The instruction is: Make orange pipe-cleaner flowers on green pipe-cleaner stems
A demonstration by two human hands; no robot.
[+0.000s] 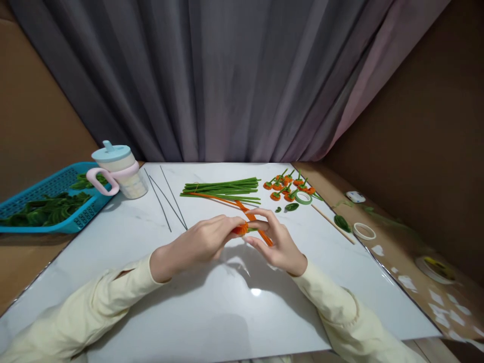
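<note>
Between my two hands is an orange pipe-cleaner flower [241, 230] with a short green end. My left hand [207, 236] pinches its orange side. My right hand [278, 244] curls around the green end from the other side, thumb below and fingers above. Orange pipe cleaners [256, 224] lie on the table just behind my right fingers. Beyond them rests a bundle of green pipe cleaners [223, 186]. Several finished orange flowers with green stems [287, 182] are grouped at the back right. A roll of green tape [303, 197] sits by them.
A blue basket [71, 222] of green leaf shapes and a lidded cup [130, 181] stand at the left. Thin dark wires [162, 199] lie near the cup. To the right are a wooden stick [333, 224], a white tape roll [364, 231] and paper scraps [408, 283].
</note>
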